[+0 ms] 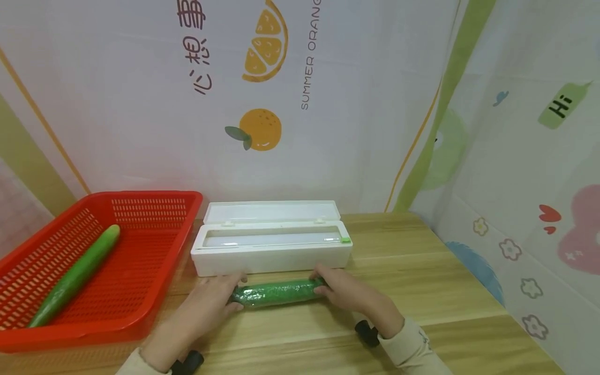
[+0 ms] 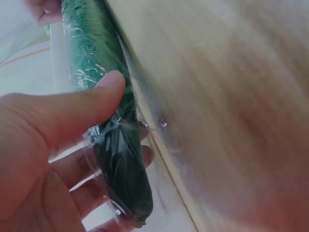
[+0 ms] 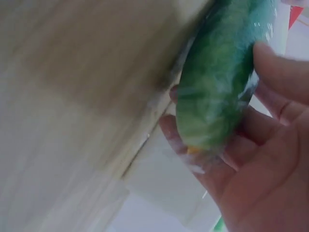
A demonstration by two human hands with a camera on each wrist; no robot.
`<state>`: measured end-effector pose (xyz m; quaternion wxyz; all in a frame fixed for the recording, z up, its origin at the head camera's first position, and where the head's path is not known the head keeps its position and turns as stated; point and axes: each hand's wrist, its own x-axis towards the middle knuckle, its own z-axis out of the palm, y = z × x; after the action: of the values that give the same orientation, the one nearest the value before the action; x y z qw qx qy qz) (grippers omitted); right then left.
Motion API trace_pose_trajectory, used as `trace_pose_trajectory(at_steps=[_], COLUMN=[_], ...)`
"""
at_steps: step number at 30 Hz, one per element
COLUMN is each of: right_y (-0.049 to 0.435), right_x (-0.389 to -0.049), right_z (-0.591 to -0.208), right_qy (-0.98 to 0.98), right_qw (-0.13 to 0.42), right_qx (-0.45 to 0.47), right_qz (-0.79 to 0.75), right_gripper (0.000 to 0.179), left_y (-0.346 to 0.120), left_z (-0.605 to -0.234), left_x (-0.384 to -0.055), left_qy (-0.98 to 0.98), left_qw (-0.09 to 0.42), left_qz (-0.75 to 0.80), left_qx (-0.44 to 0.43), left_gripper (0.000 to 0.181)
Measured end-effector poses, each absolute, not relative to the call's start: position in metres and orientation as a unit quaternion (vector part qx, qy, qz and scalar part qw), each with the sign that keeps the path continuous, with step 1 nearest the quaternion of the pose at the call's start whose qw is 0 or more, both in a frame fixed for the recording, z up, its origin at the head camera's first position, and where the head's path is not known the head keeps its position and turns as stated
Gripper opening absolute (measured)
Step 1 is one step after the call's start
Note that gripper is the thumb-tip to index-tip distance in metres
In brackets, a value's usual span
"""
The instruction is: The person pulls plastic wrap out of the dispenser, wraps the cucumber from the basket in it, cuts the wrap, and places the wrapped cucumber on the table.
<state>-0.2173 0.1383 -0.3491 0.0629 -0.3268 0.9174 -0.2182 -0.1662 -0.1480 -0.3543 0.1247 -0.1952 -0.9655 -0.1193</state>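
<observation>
Cucumber [image 1: 278,294] in clear film [image 2: 89,79]: we pinch one end in our left hand [image 1: 208,302] and the other in our right hand [image 1: 347,290], just in front of the open white box [image 1: 272,263] on the counter [image 1: 445,284] (a second cucumber [image 1: 77,278] lies in the red basket [image 1: 138,250]).

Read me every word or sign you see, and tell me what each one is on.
"SUMMER ORANG", cut off by the frame: back cloth.
"心想事", running to the frame's top: back cloth.
"Hi": green print on side cloth.
Faint marks, right sleeve: too small to read.
</observation>
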Motion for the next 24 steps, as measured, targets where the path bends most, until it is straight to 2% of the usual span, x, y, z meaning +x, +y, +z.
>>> trace_pose_trajectory(at_steps=[8, 16, 20, 24], right_y=[0.145, 0.153, 0.16, 0.168], right_x=[-0.221, -0.222, -0.223, -0.226], right_z=[-0.35, -0.345, -0.338, -0.328], right_qy=[0.916, 0.905, 0.887, 0.862], right_qw=[0.086, 0.105, 0.114, 0.094], right_qx=[-0.319, -0.341, -0.358, -0.384], right_qz=[-0.227, -0.231, -0.27, -0.317], right_gripper=[0.04, 0.044, 0.042, 0.042], left_y=[-0.146, -0.149, -0.149, -0.152], left_z=[-0.354, -0.357, -0.357, -0.352], left_x=[-0.167, -0.167, -0.168, -0.168], left_qy=[-0.972, -0.964, -0.965, -0.962], left_qw=[0.097, 0.129, 0.103, 0.067], left_qz=[-0.113, -0.096, -0.125, -0.166], left_qx=[-0.179, -0.212, -0.207, -0.205], left_gripper=[0.03, 0.031, 0.032, 0.031])
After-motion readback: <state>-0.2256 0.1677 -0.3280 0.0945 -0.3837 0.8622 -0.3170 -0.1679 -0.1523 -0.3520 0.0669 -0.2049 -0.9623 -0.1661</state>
